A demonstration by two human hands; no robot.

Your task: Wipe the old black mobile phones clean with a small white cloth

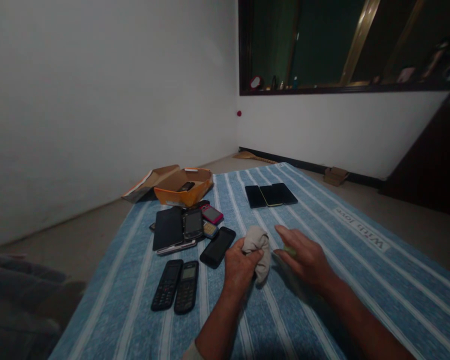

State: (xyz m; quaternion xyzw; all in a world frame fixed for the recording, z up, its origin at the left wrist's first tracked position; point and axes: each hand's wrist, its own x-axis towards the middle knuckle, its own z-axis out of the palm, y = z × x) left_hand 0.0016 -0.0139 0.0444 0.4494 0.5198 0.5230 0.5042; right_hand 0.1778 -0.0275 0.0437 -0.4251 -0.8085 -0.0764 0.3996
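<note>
My left hand point(240, 267) is closed round a crumpled light grey cloth point(258, 245), whose loose end hangs down over the striped cover. To the right of it, my right hand point(303, 255) is raised with its thumb and fingers curved round a small pale green thing point(290, 251), mostly hidden in the palm. A black smartphone point(218, 247) lies just left of my left hand. Nearer to me, two black keypad phones point(167, 285) point(186, 287) lie side by side.
Several phones and a dark tablet-like slab point(168, 228) form a pile at left, with a pink phone point(212, 214) among them. Behind stands an open orange box point(187, 197) with a phone inside. Dark phones point(255, 196) lie in a row farther back on the blue striped cover point(315, 215).
</note>
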